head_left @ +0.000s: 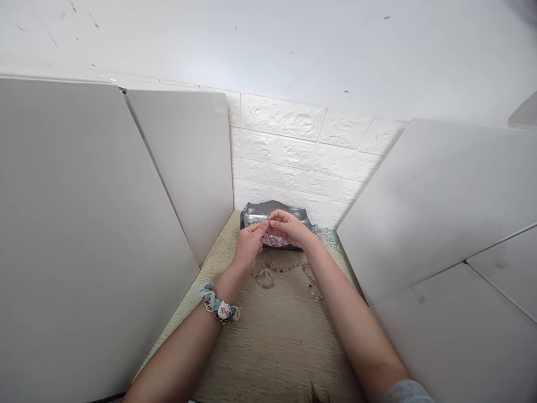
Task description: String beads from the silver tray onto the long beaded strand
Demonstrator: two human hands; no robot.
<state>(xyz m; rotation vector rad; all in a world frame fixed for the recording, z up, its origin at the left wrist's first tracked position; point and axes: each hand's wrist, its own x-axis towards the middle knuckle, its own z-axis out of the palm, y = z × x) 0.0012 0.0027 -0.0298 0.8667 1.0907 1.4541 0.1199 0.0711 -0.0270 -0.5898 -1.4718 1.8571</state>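
My left hand (250,240) and my right hand (289,226) meet fingertip to fingertip above the far end of the table. Both are closed in a pinch; whatever sits between the fingertips is too small to make out. Below them a string of small beads (289,268), pinkish with a few red ones, lies in loops on the table; its upper part near my left hand is faint. Right behind my hands is a dark grey bag (272,207) holding many small colourful beads (274,241), partly hidden by my fingers.
Clear-greenish beads or a bag of them (326,236) lie right of the dark bag. A light wooden table (268,341) stretches toward me. White panels stand at the left (84,235) and right (436,207), and a white brick-patterned wall (293,157) closes off the back.
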